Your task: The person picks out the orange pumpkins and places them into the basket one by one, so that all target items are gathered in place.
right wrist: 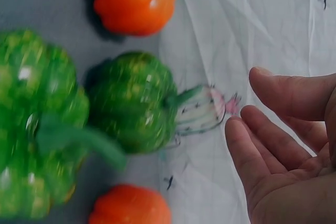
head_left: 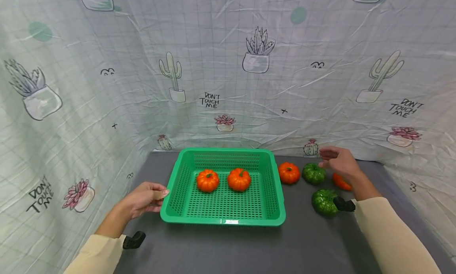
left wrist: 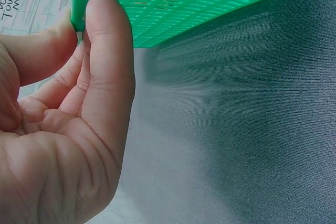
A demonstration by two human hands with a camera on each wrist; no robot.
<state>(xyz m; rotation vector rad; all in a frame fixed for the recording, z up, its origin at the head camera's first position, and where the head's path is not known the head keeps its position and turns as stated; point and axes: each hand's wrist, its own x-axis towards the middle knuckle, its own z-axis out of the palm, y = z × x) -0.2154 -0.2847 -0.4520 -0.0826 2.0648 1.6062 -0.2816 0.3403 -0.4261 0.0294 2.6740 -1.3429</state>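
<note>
A green basket (head_left: pixel 222 221) holds two orange pumpkins, one at left (head_left: pixel 208 181) and one at right (head_left: pixel 239 179). My left hand (head_left: pixel 145 199) pinches the basket's left rim between thumb and fingers; the left wrist view shows the thumb and forefinger on that rim (left wrist: pixel 80 1). My right hand (head_left: pixel 340 163) is held above the right side of the table, fingers relaxed and holding nothing. Nearest to it are a green pumpkin (head_left: pixel 313 174) and a partly hidden orange pumpkin (head_left: pixel 341 181). In the right wrist view the hand (right wrist: pixel 294 145) is apart from the green pumpkin (right wrist: pixel 134 103).
Another orange pumpkin (head_left: pixel 289 173) sits just right of the basket. A larger-looking green pumpkin (head_left: pixel 324 202) lies nearer the front, partly behind the right wrist's black camera (head_left: pixel 344 204). A printed curtain (head_left: pixel 221 80) hangs behind and beside the grey table (head_left: pixel 221 250).
</note>
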